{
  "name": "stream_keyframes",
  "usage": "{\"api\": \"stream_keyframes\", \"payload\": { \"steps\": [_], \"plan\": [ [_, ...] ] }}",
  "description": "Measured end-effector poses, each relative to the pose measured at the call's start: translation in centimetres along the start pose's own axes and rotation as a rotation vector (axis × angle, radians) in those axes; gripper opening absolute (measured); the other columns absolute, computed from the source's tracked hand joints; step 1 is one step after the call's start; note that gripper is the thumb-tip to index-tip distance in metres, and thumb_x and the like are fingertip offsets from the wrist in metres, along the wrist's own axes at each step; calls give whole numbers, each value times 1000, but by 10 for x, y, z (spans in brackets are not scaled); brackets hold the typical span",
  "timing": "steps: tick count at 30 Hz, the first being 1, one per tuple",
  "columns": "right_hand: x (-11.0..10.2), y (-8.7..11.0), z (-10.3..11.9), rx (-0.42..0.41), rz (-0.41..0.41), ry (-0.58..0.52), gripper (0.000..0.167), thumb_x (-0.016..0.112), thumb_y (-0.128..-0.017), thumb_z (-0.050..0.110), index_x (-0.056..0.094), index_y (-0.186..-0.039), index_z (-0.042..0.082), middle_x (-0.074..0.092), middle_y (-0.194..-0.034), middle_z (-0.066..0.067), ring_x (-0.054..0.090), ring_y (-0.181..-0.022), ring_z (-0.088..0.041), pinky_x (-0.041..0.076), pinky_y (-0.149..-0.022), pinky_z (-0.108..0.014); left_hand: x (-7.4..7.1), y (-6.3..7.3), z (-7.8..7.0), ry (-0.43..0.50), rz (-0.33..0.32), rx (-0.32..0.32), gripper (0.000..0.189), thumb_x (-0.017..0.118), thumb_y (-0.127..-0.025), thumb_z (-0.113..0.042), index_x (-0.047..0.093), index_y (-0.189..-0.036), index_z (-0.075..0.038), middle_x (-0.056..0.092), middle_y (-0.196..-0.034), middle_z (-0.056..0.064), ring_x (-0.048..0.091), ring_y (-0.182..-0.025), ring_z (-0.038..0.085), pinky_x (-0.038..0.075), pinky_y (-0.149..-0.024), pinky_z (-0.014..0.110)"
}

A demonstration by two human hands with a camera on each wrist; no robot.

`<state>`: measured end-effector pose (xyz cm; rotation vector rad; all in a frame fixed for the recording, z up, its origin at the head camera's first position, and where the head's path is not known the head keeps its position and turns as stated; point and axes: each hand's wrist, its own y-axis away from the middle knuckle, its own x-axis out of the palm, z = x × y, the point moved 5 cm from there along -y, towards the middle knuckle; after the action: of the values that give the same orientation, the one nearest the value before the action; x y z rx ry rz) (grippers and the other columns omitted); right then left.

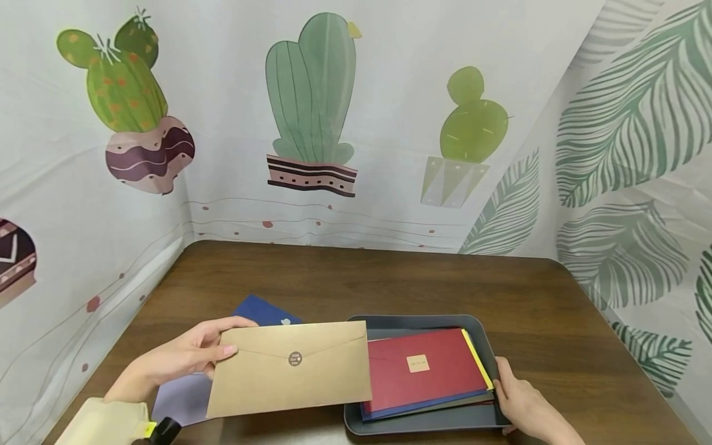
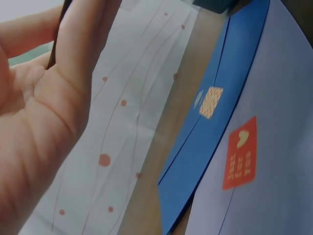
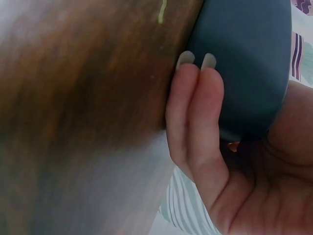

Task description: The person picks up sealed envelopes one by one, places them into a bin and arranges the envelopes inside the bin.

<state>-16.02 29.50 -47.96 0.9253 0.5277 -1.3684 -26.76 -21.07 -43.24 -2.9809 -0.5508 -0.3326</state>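
Note:
My left hand [image 1: 186,351] pinches the left end of a tan envelope [image 1: 289,389], thumb on its front by a round dark sticker. The envelope's right end overlaps a grey tray [image 1: 419,425] in the head view. At the tray's right side, my right hand [image 1: 525,398] grips the wall; two fingertips [image 3: 208,81] press its outer face in the right wrist view. Inside the tray, a red envelope [image 1: 389,355] with a pale square label tops a stack with blue, dark and yellow edges. Below my left hand lie a lavender envelope [image 2: 279,122] with a red sticker and a blue envelope [image 2: 205,117].
The brown wooden table [image 1: 311,272] has rounded back corners. A white cloth [image 1: 222,123] printed with cacti and leaves hangs behind and at both sides of it.

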Motion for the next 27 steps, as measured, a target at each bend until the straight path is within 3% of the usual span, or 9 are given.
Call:
{"api": "stream_keyframes", "payload": {
  "steps": [3,8,13,18,22,25,27],
  "plan": [
    [0,-1,1,-12,-9,17,32,44,-99,6,33,-130,9,63,-75,-7,62,-59,-16,50,-58,-35,1,-6,2,13,26,12,47,22,-101,9,20,-148,3,53,-137,21,63,-113,32,56,-80,53],
    [0,0,0,-12,-12,12,32,44,-99,6,33,-130,10,63,-74,-7,61,-57,-15,50,-58,-34,3,-15,6,-15,23,17,46,25,-101,9,23,-147,3,59,-129,21,67,-104,25,59,-73,39],
    [0,1,0,-8,-14,0,32,43,-99,6,34,-129,10,62,-73,-6,60,-54,-14,50,-58,-34,6,-22,9,-12,-6,-5,46,28,-102,7,26,-147,1,68,-116,19,71,-91,20,59,-66,30],
    [0,2,0,-1,-11,-19,31,43,-99,6,34,-129,11,62,-73,-7,60,-54,-14,50,-57,-33,10,-29,13,14,-10,-42,46,30,-103,3,25,-149,-2,70,-111,15,72,-87,17,55,-61,22],
    [0,2,-1,-1,-19,-13,32,43,-99,6,34,-130,11,61,-72,-7,60,-52,-15,50,-56,-32,15,-35,15,78,29,-46,47,26,-104,3,21,-150,-3,64,-126,16,69,-101,28,59,-74,34],
    [0,1,0,-5,-24,3,33,43,-99,6,33,-131,10,61,-71,-8,60,-53,-15,50,-55,-32,18,-40,16,119,69,-43,47,22,-105,2,18,-151,-3,55,-138,15,64,-110,34,53,-86,47],
    [0,0,0,-10,-26,18,33,44,-99,6,33,-131,9,61,-70,-8,60,-55,-15,50,-55,-33,20,-43,16,121,85,-34,47,20,-105,1,17,-152,-3,54,-140,14,64,-110,34,53,-87,47]
  ]
}}
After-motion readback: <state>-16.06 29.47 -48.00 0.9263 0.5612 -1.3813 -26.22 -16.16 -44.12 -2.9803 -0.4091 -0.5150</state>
